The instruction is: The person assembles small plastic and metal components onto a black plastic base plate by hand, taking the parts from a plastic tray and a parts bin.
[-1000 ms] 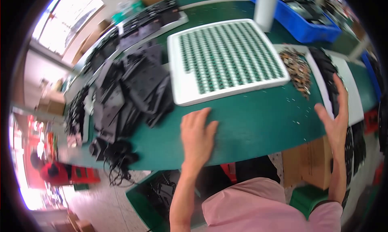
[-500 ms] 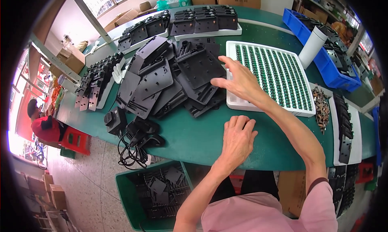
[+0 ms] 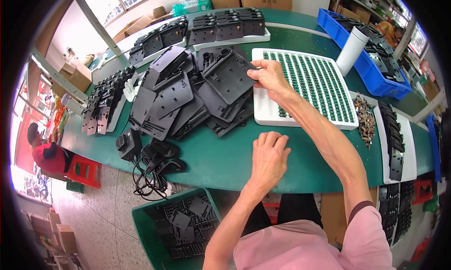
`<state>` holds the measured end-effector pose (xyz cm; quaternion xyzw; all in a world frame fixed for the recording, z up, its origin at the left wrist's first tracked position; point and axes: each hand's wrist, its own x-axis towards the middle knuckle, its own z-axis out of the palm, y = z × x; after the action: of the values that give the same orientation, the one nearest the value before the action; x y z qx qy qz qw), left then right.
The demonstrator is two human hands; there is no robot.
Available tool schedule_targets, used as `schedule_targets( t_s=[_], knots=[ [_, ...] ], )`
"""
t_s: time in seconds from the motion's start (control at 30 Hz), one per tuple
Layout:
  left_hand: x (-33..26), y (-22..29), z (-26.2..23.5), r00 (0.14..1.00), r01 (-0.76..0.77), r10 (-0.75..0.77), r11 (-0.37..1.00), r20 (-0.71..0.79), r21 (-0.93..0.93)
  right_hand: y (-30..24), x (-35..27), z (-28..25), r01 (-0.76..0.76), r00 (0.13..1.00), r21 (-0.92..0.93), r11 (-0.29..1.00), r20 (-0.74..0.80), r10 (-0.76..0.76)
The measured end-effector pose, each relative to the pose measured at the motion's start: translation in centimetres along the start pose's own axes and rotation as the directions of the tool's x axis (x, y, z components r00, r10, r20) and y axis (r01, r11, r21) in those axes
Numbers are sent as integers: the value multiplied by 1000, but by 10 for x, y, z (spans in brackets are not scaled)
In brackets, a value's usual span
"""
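My right hand (image 3: 271, 80) pinches the right edge of a black plastic plate (image 3: 230, 77), thumb on top. That plate has small pegs and a ribbed bar along one side; it lies tilted on top of a heap of similar black plates (image 3: 188, 112). Closer to me, my left hand (image 3: 270, 159) rests on the green table with its fingers curled in and closed. Nothing shows in it, and its palm is turned out of sight. Just right of the plate is a white foam tray (image 3: 265, 118) with rows of small green-and-black parts (image 3: 312, 82).
Foam trays of black assemblies (image 3: 225, 28) stand at the back. A black corded device (image 3: 157, 155) lies at the front left, above a green bin (image 3: 141, 218). To the right are a white bottle (image 3: 352, 51), a blue crate (image 3: 376, 86) and small metal pieces (image 3: 365, 122).
My right hand has closed from a spread grasp onto the plate's right edge. The plate has shifted slightly. My left hand stays on the table, and the whole view has moved a little.
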<state>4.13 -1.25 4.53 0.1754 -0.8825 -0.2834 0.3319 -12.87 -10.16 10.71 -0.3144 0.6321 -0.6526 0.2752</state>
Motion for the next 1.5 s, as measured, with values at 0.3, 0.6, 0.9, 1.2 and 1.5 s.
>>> schedule_targets(
  t_s=[0.3,0.6,0.9,1.2,1.5],
  knots=[
    [-1,-9,-11,832,118,-242,956,-499,-268,-42,-146,-122,-182,983,153,971,37,179],
    [5,3,-7,984,-23,8,997,-180,-80,3,-246,-154,-436,900,115,893,77,430],
    [9,-1,-13,996,18,-20,999,90,28,-10,-229,-149,-97,954,-599,795,172,246],
    [11,-12,-16,995,-29,30,1000,99,-10,-2,-85,-93,386,922,-534,752,244,-300],
    [10,-14,-15,994,-48,50,999,93,-20,28,-18,-47,444,864,-834,326,303,-402]
  ],
)
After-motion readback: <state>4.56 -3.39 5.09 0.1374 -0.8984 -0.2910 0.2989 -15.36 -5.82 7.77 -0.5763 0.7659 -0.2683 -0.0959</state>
